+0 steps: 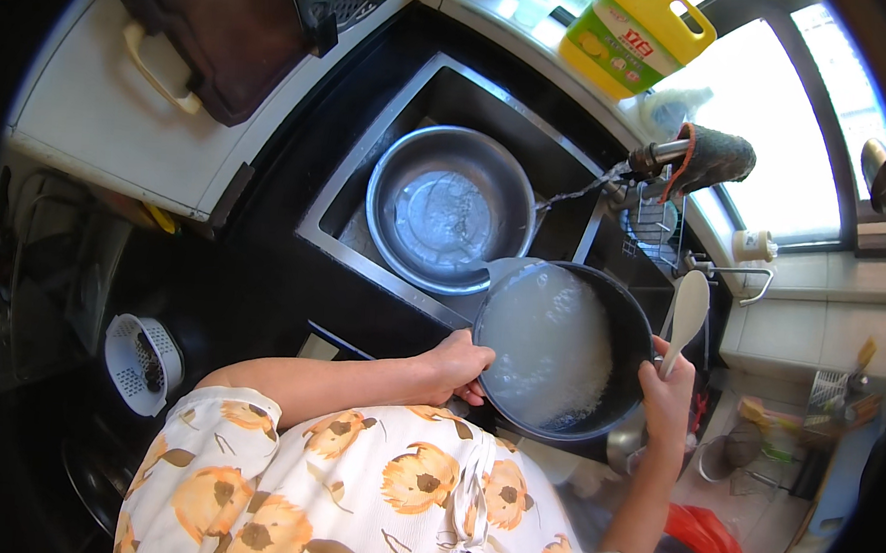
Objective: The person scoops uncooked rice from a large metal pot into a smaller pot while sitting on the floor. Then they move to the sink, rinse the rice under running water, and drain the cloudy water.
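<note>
A dark cooking pot [639, 339] tilts over the near edge of the sink [390, 274]. Cloudy water pours from its rim into a round metal basin [378, 220] standing in the sink, and white grains, which look like rice, lie at the pot's lower side. My left hand [459, 364] grips the pot's left side. On its right side, my right hand [667, 378] holds the pot, with a pale spoon or rice paddle [689, 312] upright by the thumb. Water runs from the faucet [656, 156] beside the basin. A dark cloth covers part of the faucet.
A yellow detergent jug [635, 42] stands on the windowsill. A wire rack [660, 220] is right of the sink. On the dark counter at left sits a white perforated basket [143, 366]. A dark brown board or lid [208, 31] lies at upper left. Red plastic [707, 546] shows at lower right.
</note>
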